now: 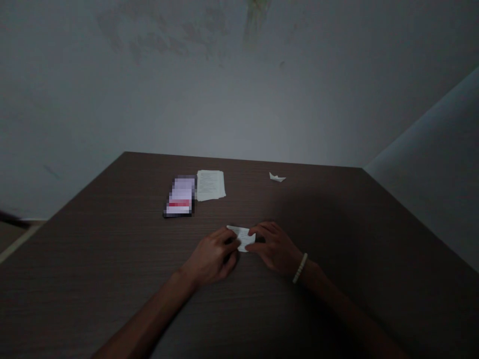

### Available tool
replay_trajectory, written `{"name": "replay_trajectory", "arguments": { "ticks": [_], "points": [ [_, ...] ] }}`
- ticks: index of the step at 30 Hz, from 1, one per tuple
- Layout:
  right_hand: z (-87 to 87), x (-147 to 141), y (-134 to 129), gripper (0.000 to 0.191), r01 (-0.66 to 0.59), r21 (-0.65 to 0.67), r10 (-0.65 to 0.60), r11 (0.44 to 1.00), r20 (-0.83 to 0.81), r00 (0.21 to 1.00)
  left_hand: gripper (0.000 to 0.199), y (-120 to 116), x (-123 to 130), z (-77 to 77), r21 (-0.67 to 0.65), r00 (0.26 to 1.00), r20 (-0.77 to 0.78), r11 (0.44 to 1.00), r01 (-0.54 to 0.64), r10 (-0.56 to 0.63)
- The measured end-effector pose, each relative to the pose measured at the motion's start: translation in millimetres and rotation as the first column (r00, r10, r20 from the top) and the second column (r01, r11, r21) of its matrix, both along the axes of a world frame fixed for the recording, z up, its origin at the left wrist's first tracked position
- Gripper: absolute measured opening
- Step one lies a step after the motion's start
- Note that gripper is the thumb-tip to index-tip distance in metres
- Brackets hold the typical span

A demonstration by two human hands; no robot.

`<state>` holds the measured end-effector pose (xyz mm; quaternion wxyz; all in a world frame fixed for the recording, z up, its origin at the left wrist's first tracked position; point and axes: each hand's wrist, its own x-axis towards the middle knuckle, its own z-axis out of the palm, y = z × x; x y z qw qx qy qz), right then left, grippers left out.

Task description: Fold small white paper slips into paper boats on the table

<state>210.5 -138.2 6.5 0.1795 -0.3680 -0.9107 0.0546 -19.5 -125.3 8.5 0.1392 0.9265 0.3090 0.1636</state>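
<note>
A small piece of printed paper (243, 238), apparently folded, lies on the dark wooden table between my two hands. On its left side, the curled fingers of my left hand (215, 253) grip the paper and cover that end. The thumb and fingers of my right hand (275, 249) pinch its right edge from above and below. A beaded bracelet (300, 268) circles my right wrist. Farther back to the right rests a small folded paper boat (277, 178).
Beyond my left hand is a stack of printed paper sheets (210, 185). A phone (181, 196) with a lit, blurred screen lies just left of the stack. The table (112, 259) meets a stained pale wall (239, 109) at its far edge.
</note>
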Motion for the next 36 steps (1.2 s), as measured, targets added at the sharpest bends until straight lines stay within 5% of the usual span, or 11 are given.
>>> {"name": "replay_trajectory", "arguments": {
  "ticks": [7,36],
  "points": [
    [-5.1,3,3,0.019,-0.005,-0.008,0.005,1.0,-0.013,1.0,0.019,-2,-1,0.0,0.081,0.994,-0.101,0.996,0.039,-0.03],
    [-1.3,3,24,0.004,0.027,-0.152,-0.051,0.988,-0.154,0.987,0.024,-2,-1,-2.1,0.04,0.996,0.003,0.995,0.091,-0.092]
  ]
}}
